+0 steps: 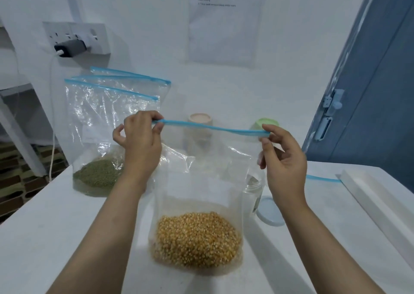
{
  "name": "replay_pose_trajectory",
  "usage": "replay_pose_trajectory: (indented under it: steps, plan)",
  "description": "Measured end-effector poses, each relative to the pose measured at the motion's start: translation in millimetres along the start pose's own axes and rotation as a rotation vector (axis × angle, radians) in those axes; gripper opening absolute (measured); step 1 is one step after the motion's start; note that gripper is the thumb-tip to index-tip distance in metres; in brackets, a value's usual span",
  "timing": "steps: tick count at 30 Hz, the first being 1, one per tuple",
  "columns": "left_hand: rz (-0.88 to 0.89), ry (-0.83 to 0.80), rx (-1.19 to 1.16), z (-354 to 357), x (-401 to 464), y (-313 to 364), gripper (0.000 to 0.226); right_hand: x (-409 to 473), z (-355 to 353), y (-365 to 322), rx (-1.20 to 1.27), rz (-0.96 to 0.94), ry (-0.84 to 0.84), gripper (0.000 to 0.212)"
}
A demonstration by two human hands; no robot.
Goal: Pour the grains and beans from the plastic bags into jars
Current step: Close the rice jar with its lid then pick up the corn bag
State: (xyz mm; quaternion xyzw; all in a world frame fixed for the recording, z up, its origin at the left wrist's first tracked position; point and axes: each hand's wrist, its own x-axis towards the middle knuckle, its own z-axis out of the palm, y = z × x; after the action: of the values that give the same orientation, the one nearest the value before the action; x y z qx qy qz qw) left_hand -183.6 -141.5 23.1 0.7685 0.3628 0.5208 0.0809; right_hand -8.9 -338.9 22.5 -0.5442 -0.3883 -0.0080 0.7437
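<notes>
Clear plastic bag of yellow corn kernels upright on surface, left hand fingers pinching blue zip strip left end, right hand fingers pinching right end

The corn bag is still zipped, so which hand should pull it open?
Probably the left hand. It already pinches the blue zip strip at its very end, above the corn bag. The right hand pinches the other end and could just hold it steady.
</notes>
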Motion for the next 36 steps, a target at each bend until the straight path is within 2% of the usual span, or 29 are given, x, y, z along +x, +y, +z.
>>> replay_pose_trajectory:
  steps: [3,7,11,14,16,19,24,29,32,36]
  plan:
    - [-0.056,-0.007,-0.029,-2.1,-0.7,-12.5,0.013,-1.5,2.2,3.9,-0.041,0.013,0.008,0.025]
    - [-0.218,-0.119,-0.379,-8.0,-4.0,-19.2,0.013,0.7,-3.5,14.9,-0.140,0.020,0.008,0.026]
    - [-0.214,-0.036,-0.534,-9.0,-12.1,-5.1,0.011,0.5,-8.2,14.3,-0.260,0.003,-0.029,0.027]
    - [-0.131,0.036,-0.664,-15.7,-7.8,10.1,0.017,-2.9,-14.4,8.5,-0.427,-0.192,-0.166,0.021]
    - [-0.093,0.055,-0.758,-22.9,-5.5,18.9,0.020,-7.0,-16.1,7.2,-0.591,-0.362,-0.252,0.027]
    - [-0.063,0.066,-0.871,-32.5,-5.4,29.6,0.016,-11.6,-4.5,-2.8,-0.766,-0.531,-0.293,0.032]
    - [-0.056,-0.010,-0.977,-43.7,-4.3,35.4,0.011,-8.5,32.5,-31.3,-0.802,-0.639,-0.362,0.040]
    - [-0.047,-0.072,-1.041,-47.2,-6.4,32.4,0.016,1.8,67.2,-27.9,-0.881,-0.622,-0.387,0.045]
    - [-0.069,-0.103,-1.061,-42.4,-9.4,20.6,0.029,6.0,70.9,-16.9,-0.774,-0.598,-0.378,0.046]
    - [-0.063,-0.272,-1.001,-24.4,-42.4,-4.5,0.051,7.7,67.7,-14.3,-0.721,-0.547,-0.288,0.047]
